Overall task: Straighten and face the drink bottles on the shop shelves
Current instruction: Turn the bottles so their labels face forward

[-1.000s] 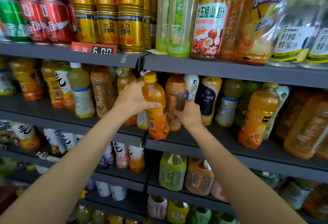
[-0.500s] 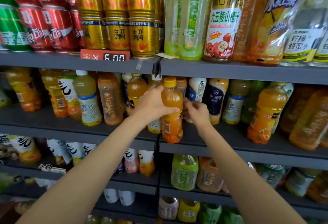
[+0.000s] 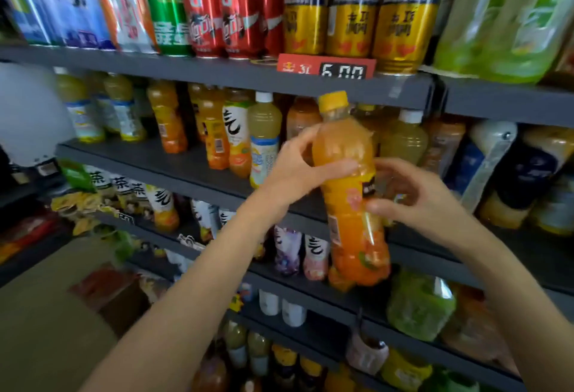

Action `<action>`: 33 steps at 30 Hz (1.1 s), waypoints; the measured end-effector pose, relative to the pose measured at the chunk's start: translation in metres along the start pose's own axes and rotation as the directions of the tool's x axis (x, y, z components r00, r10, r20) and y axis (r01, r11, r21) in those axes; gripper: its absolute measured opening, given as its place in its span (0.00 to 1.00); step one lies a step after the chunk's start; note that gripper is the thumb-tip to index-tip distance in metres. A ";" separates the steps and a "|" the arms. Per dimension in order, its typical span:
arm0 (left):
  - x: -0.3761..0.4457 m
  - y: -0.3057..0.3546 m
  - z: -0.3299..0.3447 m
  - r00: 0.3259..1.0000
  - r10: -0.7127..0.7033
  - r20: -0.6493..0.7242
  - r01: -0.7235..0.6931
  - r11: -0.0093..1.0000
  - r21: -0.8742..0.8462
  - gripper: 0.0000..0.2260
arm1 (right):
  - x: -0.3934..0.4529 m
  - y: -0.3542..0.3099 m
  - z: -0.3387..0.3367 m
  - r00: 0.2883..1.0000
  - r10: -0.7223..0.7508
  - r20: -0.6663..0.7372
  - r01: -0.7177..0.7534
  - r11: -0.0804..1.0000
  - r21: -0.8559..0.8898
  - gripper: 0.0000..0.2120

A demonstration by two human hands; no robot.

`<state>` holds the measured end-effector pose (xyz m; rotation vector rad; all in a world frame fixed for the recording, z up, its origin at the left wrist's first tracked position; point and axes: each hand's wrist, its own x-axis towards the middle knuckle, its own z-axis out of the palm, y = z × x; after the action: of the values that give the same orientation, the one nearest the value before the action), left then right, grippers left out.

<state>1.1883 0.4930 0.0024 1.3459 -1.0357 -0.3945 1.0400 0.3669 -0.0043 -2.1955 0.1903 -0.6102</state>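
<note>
left hand (image 3: 292, 171) grips orange bottle (image 3: 351, 193) clear of shelf (image 3: 198, 171) | right hand (image 3: 416, 196) fingers pinch its label side | risk: slips while turning, knocking neighbours

"6.00" (white digits), price tag (image 3: 326, 67)

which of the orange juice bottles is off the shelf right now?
The yellow-capped orange juice bottle, held in front of the shelf by the left hand and right hand. The other orange bottles stand on the shelf.

Red, green and gold cans (image 3: 354, 13) stand on the top shelf above a red price tag (image 3: 326, 67); snack packets (image 3: 77, 205) lie lower left.
</note>
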 end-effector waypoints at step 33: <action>0.139 -0.105 -0.318 0.944 0.065 -0.324 0.193 0.687 0.700 0.34 | 0.158 -0.034 0.194 0.900 0.279 -0.335 -0.395 0.848 -0.353 0.06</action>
<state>1.5456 0.5543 -0.0052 2.0880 -0.8858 0.2417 1.2697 0.4693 -0.0257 -2.3830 0.9151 -0.7142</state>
